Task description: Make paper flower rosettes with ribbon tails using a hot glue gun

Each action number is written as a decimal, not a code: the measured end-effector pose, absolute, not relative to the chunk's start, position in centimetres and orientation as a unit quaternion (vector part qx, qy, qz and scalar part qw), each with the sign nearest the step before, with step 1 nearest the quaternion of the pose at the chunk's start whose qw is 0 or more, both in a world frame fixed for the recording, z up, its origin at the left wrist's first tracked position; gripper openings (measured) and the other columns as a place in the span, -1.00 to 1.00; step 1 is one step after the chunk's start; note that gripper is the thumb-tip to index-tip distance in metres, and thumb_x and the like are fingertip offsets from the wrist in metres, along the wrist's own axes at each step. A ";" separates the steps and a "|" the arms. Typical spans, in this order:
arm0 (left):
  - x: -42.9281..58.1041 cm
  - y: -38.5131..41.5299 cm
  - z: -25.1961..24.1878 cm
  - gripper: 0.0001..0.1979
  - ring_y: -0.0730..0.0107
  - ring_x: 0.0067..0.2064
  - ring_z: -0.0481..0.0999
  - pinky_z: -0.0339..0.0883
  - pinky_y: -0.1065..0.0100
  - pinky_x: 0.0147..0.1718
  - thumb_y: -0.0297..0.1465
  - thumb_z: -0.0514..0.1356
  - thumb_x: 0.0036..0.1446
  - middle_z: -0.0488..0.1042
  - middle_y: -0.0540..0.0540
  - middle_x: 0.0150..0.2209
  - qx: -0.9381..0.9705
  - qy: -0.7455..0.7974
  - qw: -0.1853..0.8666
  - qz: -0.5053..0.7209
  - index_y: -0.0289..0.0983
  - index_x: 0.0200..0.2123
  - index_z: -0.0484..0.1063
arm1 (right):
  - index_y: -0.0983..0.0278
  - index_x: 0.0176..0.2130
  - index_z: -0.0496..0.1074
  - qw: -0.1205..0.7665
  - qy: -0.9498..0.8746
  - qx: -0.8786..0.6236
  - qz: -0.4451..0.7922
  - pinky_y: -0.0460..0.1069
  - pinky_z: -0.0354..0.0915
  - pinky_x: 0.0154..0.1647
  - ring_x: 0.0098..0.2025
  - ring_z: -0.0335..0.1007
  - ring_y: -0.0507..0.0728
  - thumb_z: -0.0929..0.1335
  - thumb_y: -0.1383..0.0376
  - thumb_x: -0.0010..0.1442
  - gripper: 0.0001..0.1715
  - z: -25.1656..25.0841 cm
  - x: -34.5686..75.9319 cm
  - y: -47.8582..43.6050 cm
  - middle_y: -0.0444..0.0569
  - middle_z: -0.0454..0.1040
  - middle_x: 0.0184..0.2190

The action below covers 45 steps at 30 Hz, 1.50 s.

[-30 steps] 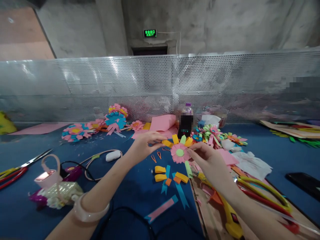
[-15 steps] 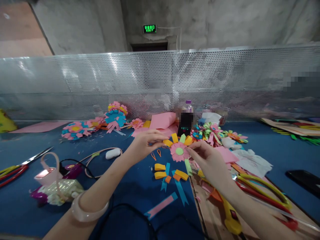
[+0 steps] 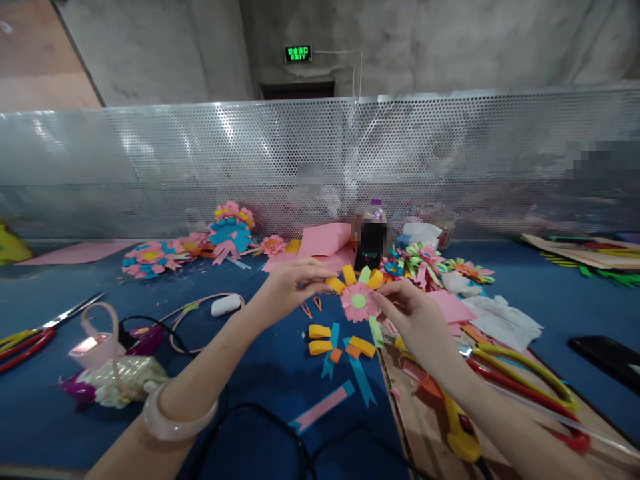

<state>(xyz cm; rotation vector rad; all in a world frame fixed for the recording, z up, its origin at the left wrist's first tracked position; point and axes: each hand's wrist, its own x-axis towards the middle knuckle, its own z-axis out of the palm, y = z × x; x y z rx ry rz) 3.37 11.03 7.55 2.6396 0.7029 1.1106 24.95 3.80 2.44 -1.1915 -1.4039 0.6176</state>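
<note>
A paper flower (image 3: pixel 359 303) with a pale green centre, pink petals and yellow-orange loops behind is held up between my two hands. My left hand (image 3: pixel 300 285) pinches a yellow loop at its upper left edge. On the other side, my right hand (image 3: pixel 407 308) grips the pink rim between thumb and fingers. A light green strip hangs from the flower's lower right. Below it on the blue table lie yellow paper loops (image 3: pixel 320 340), blue ribbon-cut strips (image 3: pixel 361 381) and a pink-and-blue strip (image 3: pixel 323 408). Two small orange paper loops (image 3: pixel 317 304) lie near my left fingers.
Red-and-yellow scissors (image 3: pixel 47 331) lie at left; another pair (image 3: pixel 525 380) is beside my right forearm. A yellow glue gun (image 3: pixel 461 427) rests on cardboard. Finished paper flowers (image 3: pixel 150 257) and pink sheets (image 3: pixel 325 240) line the back, before a perforated metal screen (image 3: pixel 200 167). Black cables (image 3: pixel 260 410) cross the front.
The camera view has shifted very slightly. Both hands keep the same hold on the paper flower, and nothing on the table has visibly moved.
</note>
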 end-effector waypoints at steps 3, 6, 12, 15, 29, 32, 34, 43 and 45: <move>3.4 11.1 7.3 -0.78 0.41 -0.23 0.55 0.41 0.46 -0.30 -0.49 0.21 0.09 0.56 -0.08 -0.19 0.890 0.235 0.109 0.376 -0.22 -0.16 0.50 | 0.23 -0.36 0.33 0.565 -0.593 -0.511 0.262 -0.05 0.27 -0.44 -0.45 0.38 0.06 0.35 0.10 0.14 -0.75 2.3 24.9 3.8 -0.13 0.42 -0.43; 3.4 11.3 7.1 -0.78 0.41 -0.24 0.55 0.43 0.46 -0.31 -0.49 0.21 0.09 0.55 -0.10 -0.17 0.889 0.231 0.123 0.375 -0.23 -0.15 0.50 | 0.23 -0.36 0.34 0.564 -0.589 -0.515 0.263 -0.05 0.28 -0.43 -0.44 0.38 0.06 0.35 0.10 0.15 -0.75 2.3 24.8 3.8 -0.13 0.42 -0.44; 3.4 11.3 7.0 -0.78 0.42 -0.25 0.56 0.45 0.43 -0.28 -0.50 0.20 0.10 0.54 -0.11 -0.18 0.885 0.227 0.142 0.381 -0.25 -0.16 0.50 | 0.24 -0.37 0.34 0.571 -0.588 -0.514 0.253 -0.05 0.28 -0.43 -0.46 0.36 0.05 0.35 0.11 0.14 -0.75 2.3 24.7 3.8 -0.13 0.43 -0.45; 3.4 11.2 7.1 -0.78 0.41 -0.25 0.55 0.45 0.42 -0.28 -0.51 0.21 0.09 0.54 -0.12 -0.19 0.883 0.228 0.145 0.384 -0.25 -0.16 0.50 | 0.24 -0.38 0.34 0.575 -0.588 -0.513 0.246 -0.07 0.26 -0.44 -0.47 0.35 0.04 0.35 0.12 0.14 -0.77 2.4 24.6 3.7 -0.14 0.42 -0.48; 3.4 10.9 7.4 -0.78 0.41 -0.22 0.53 0.41 0.42 -0.26 -0.48 0.21 0.10 0.53 -0.11 -0.18 0.884 0.230 0.158 0.376 -0.21 -0.15 0.50 | 0.23 -0.39 0.34 0.581 -0.593 -0.504 0.237 -0.07 0.27 -0.42 -0.44 0.37 0.04 0.36 0.13 0.14 -0.77 2.3 24.6 3.6 -0.15 0.43 -0.47; 3.4 10.9 7.4 -0.78 0.40 -0.22 0.53 0.41 0.42 -0.28 -0.48 0.22 0.09 0.54 -0.11 -0.19 0.882 0.232 0.164 0.376 -0.20 -0.16 0.51 | 0.23 -0.39 0.34 0.581 -0.594 -0.506 0.231 -0.07 0.27 -0.40 -0.43 0.37 0.04 0.36 0.13 0.14 -0.78 2.3 24.6 3.6 -0.14 0.43 -0.46; 3.4 10.9 7.4 -0.78 0.39 -0.22 0.53 0.41 0.42 -0.29 -0.48 0.22 0.09 0.54 -0.11 -0.20 0.880 0.234 0.171 0.377 -0.20 -0.17 0.51 | 0.23 -0.39 0.34 0.581 -0.595 -0.506 0.227 -0.07 0.27 -0.40 -0.43 0.37 0.04 0.36 0.14 0.14 -0.78 2.3 24.6 3.6 -0.14 0.44 -0.45; 3.2 11.4 7.0 -0.61 0.39 -0.20 0.56 0.46 0.36 -0.17 -0.46 0.24 0.07 0.46 -0.12 -0.04 0.860 0.230 0.269 0.368 -0.17 0.00 0.39 | 0.24 -0.37 0.35 0.587 -0.598 -0.503 0.211 -0.09 0.28 -0.41 -0.42 0.36 0.04 0.35 0.16 0.17 -0.80 2.4 24.4 3.1 -0.13 0.43 -0.45; 3.3 11.3 7.0 -0.57 0.38 -0.20 0.55 0.47 0.33 -0.17 -0.44 0.26 0.05 0.46 -0.12 -0.04 0.855 0.228 0.287 0.368 -0.17 0.03 0.36 | 0.24 -0.36 0.35 0.590 -0.601 -0.500 0.205 -0.10 0.29 -0.41 -0.42 0.36 0.03 0.34 0.17 0.18 -0.81 2.5 24.3 3.0 -0.13 0.43 -0.44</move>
